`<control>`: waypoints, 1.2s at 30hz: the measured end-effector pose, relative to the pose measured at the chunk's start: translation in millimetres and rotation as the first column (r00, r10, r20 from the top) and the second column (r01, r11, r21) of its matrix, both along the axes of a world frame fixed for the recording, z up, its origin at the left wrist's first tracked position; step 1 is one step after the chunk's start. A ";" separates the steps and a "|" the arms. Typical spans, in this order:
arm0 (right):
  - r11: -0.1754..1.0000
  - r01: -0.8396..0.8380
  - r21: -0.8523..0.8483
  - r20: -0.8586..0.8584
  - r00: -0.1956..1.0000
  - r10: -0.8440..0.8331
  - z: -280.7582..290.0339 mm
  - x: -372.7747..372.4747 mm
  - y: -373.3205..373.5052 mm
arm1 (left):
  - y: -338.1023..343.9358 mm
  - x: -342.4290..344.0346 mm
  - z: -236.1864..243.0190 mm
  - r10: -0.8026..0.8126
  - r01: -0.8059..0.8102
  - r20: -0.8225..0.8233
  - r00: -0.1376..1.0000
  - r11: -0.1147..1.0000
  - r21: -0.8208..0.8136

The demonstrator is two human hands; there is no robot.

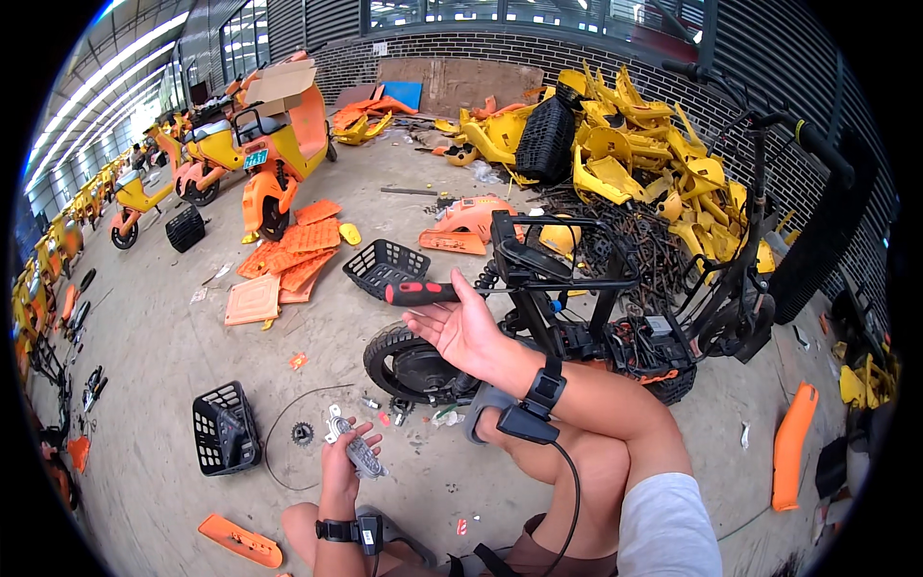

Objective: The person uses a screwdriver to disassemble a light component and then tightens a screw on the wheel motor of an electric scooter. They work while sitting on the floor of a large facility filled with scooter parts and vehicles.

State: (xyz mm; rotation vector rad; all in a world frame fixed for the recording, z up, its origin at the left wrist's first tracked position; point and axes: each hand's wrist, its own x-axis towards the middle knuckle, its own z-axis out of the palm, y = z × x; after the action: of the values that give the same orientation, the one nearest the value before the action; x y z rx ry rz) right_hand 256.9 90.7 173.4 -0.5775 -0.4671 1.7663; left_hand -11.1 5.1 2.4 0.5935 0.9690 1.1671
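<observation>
My right hand (468, 335) holds a screwdriver (421, 293) with a black and red handle, gripped under the thumb while the other fingers stretch out palm up. It hovers beside the stripped black scooter frame (524, 313), above its wheel (409, 363). Lower and to the left, my left hand (336, 471) has its fingers around an elongated grey, partly clear part with a pale mounting bracket (356, 444); its exact kind is unclear. On the floor near that hand lie a small toothed sprocket (302, 433) and a thin curved cable (272, 452).
Black plastic baskets (226, 428) lie left and ahead. Orange panels (288, 252) are stacked on the floor, with another orange piece (794, 447) at right. Yellow body parts (615, 144) and dark metal pieces (625, 245) pile up behind the frame. Assembled scooters (279, 144) stand far left.
</observation>
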 end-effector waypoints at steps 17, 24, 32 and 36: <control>0.971 0.220 -0.098 0.026 0.976 -0.218 -14.2 41.2 26.3 | 1.2 12.2 2.5 -0.008 0.009 0.016 1.000 1.000 -0.018; 0.956 0.274 -0.100 0.061 0.961 -0.269 -23.0 48.9 30.9 | 0.6 11.2 1.2 -0.011 0.012 0.002 1.000 1.000 -0.023; 0.950 0.294 -0.105 0.075 0.955 -0.287 -21.3 49.2 30.0 | -0.4 12.6 4.2 -0.015 0.015 -0.004 1.000 1.000 -0.015; 0.958 0.269 -0.099 0.083 0.962 -0.262 -20.7 46.4 28.8 | 0.4 13.5 2.8 -0.019 0.019 -0.004 1.000 1.000 -0.014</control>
State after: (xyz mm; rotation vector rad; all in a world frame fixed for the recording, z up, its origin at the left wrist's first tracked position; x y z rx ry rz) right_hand 303.4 119.5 152.7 -0.7451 -0.3237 1.5244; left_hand 2.3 5.5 5.2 0.5928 0.9731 1.1415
